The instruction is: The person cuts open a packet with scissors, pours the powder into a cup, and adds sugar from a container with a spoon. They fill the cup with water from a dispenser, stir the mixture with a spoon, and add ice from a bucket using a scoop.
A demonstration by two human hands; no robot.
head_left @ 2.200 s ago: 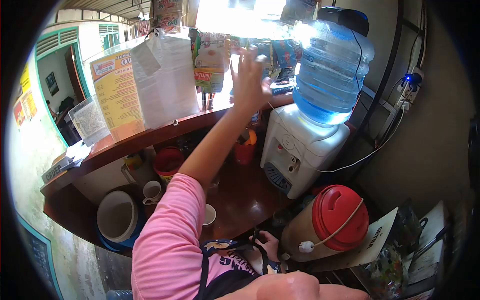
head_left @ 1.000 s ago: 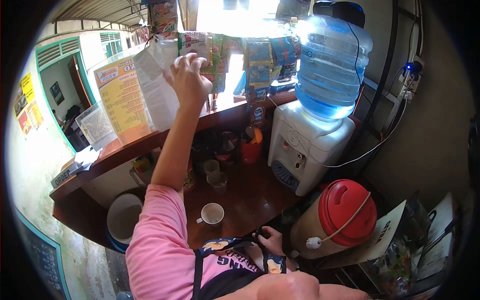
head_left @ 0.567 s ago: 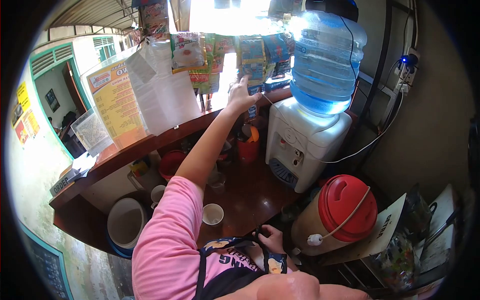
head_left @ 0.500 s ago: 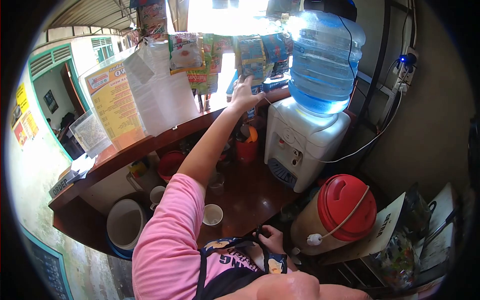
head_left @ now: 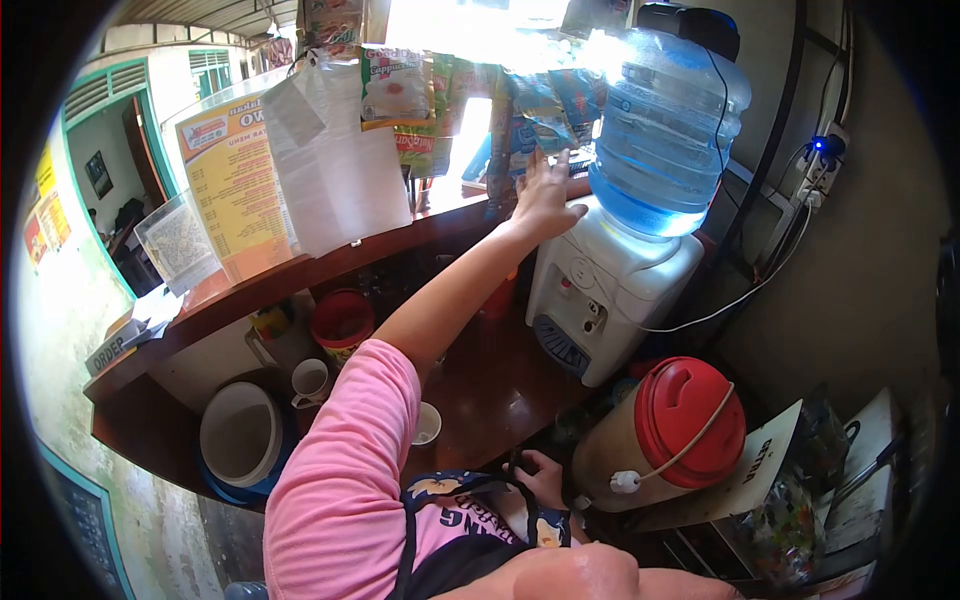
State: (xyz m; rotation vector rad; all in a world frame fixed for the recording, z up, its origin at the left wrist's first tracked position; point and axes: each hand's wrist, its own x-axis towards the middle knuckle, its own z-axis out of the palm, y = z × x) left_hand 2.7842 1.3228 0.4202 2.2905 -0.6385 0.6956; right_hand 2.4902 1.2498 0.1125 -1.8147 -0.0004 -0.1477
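Observation:
My left hand [head_left: 545, 200] is raised at the end of the outstretched pink-sleeved arm, fingers spread. Its fingertips overlap the lower end of the hanging strips of blue sachets [head_left: 545, 110], close to the water dispenser [head_left: 590, 290]. Down at my waist, my right hand [head_left: 543, 480] is closed beside a dark strap in front of the patterned apron [head_left: 445, 485]. What those curled fingers hold, if anything, is hidden. Left of the blue strips hang a cappuccino sachet pack [head_left: 395, 88] and green sachets [head_left: 425, 150].
A blue water bottle [head_left: 670, 130] sits on the dispenser. The red-lidded drink jug [head_left: 690, 420] stands at right. On the brown counter are a white cup [head_left: 427, 424], a mug [head_left: 311, 380], a red tub [head_left: 342, 318] and a pale bucket [head_left: 240, 440]. A menu board [head_left: 235, 190] stands on the ledge.
My left hand has moved right along the hanging sachets, toward the dispenser, and its fingers stay spread. The view has shifted slightly. My right hand remains at the waist.

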